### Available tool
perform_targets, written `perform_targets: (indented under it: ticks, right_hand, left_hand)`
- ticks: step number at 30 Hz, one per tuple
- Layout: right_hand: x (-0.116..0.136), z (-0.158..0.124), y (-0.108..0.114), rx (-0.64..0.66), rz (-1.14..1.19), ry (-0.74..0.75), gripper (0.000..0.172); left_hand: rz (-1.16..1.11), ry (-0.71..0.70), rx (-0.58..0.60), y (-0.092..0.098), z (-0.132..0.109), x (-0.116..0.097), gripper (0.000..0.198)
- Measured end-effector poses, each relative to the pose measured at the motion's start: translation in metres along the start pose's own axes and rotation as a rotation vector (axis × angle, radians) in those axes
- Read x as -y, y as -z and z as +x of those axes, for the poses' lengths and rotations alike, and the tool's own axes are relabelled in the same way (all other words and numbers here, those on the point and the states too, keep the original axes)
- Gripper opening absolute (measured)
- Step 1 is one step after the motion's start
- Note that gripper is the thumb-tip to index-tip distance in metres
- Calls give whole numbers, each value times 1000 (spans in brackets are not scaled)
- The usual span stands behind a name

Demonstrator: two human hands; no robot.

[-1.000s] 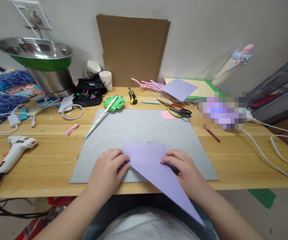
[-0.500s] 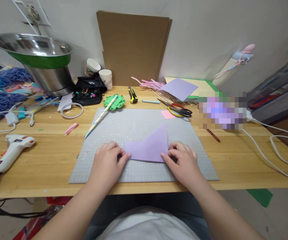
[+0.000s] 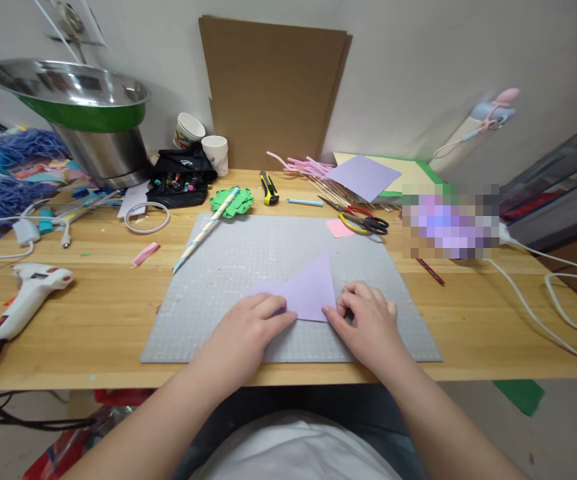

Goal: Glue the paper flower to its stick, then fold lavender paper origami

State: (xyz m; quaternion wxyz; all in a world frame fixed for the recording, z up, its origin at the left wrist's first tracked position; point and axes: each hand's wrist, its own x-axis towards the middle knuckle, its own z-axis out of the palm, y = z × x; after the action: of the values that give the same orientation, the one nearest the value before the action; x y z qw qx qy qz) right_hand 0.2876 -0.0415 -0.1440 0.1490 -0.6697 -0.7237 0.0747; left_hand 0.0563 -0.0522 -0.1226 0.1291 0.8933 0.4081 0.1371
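A folded sheet of purple paper point(image 3: 313, 293) lies on the grey cutting mat point(image 3: 208, 320), its peak pointing away from me. My left hand point(image 3: 255, 327) lies over the paper's left part, fingers bent and thumb along the near folded edge, closed on that edge. At the lower right corner, my right hand point(image 3: 368, 317) pinches the paper, thumb on top and the other fingers curled. What the fingertips do beneath the sheet is hidden.
Scissors point(image 3: 363, 222) and a pink paper piece point(image 3: 339, 229) lie at the mat's far right. A striped paper stick point(image 3: 203, 233) crosses its left edge beside green cut paper point(image 3: 233, 202). A glue gun point(image 3: 23, 300) lies left; a utility knife point(image 3: 269, 189) is beyond the mat.
My left hand has moved right along the paper's near edge, from the left corner to about the middle. My right hand stays at the right corner. The view has shifted slightly.
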Motion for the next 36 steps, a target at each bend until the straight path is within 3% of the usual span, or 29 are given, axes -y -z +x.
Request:
perform_targets:
  ticks: [4,7,9,14,20,24,28,32,36]
  right_hand:
    - [6,-5,2,-127,-21,90,14]
    - [18,-19,1,-106,33,382,25]
    - [27,-32,-3,-51,33,494,35]
    - [27,-53,-6,-86,-93,483,41]
    - [7,-53,8,-109,-112,499,37]
    - [2,-53,12,-112,-85,497,36]
    - [7,-46,14,-75,-94,498,36]
    - [17,-27,17,-16,-90,586,33]
    - [22,-7,14,-58,-80,725,31]
  left_hand:
    - [35,-74,104,6,3,-8,38]
    - [101,-39,158,5,3,-18,40]
    - [156,1,137,-2,0,-27,44]
    - [309,72,-73,-21,-18,-38,43]
    - [382,110,-162,-12,-41,-27,39]
    - [362,114,-141,-6,-40,-23,38]
    - [312,136,-45,-2,-32,-24,40]
    - [286,142,43,4,-27,-25,43]
    - [284,156,72,6,-26,-25,43]
